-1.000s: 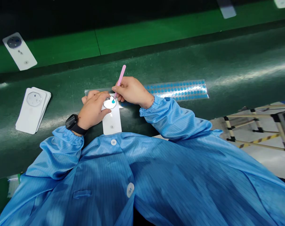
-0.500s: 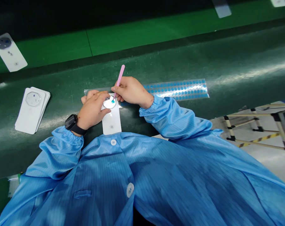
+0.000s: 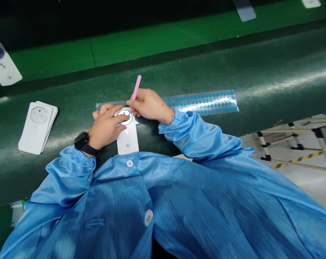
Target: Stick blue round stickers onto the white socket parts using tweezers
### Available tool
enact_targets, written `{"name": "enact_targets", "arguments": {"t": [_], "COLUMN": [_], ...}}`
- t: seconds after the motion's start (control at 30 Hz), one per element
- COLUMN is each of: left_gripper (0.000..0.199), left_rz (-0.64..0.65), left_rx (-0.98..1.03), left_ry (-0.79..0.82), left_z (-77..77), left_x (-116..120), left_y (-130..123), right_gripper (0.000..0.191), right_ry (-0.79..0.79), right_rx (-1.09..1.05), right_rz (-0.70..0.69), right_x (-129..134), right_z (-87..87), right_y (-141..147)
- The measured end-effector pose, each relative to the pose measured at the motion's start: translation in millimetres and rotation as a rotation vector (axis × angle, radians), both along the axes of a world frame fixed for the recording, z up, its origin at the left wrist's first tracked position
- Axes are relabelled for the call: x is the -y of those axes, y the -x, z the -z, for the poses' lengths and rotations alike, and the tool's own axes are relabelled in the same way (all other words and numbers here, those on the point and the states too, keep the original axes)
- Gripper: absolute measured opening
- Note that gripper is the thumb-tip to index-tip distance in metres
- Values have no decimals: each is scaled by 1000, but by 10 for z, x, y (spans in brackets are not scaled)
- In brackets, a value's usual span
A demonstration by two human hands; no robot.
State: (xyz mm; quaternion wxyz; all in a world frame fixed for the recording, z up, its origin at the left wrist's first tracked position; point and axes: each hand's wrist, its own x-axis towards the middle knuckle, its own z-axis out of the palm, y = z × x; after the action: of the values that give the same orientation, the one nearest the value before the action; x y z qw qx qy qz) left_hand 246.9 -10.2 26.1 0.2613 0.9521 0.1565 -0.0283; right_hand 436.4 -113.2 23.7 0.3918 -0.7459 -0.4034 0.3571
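R hand [image 3: 149, 104] pinches pink tool [image 3: 136, 88], tip at blue dot [image 3: 129, 116] on white panel [image 3: 127, 138], on bench [image 3: 71, 95] nr torso. L hand [image 3: 105, 126], fingers spread, rests on panel; best keep it flat, press dot lightly. Dot sheet [image 3: 206, 102] to R, panel stack [image 3: 32, 133] to L; L index partly blocks view.

Two hands [image 3: 149, 103], one pink tool [image 3: 136, 88], one blue-dotted sheet [image 3: 204, 102], one black watch [image 3: 82, 141], two buttons [image 3: 129, 163]. At least six pale panels [image 3: 127, 140]: one between the hands, two or more stacked, three farther off.
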Motion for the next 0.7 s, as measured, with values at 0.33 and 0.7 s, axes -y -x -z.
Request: {"name": "enact_targets", "arguments": {"t": [0.33,0.7], "left_gripper": [32,39], "left_rz": [1,24], "left_rx": [-6,-39], "left_ry": [-45,-179], "left_z": [3,-6], "left_x": [23,80], "left_y": [3,12], "right_gripper": [26,21], "right_ry": [-17,-49], "right_rx": [-24,38], "right_rz": [6,-57], "right_x": [-1,-18], "right_z": [19,58], "right_y": [11,-2]}}
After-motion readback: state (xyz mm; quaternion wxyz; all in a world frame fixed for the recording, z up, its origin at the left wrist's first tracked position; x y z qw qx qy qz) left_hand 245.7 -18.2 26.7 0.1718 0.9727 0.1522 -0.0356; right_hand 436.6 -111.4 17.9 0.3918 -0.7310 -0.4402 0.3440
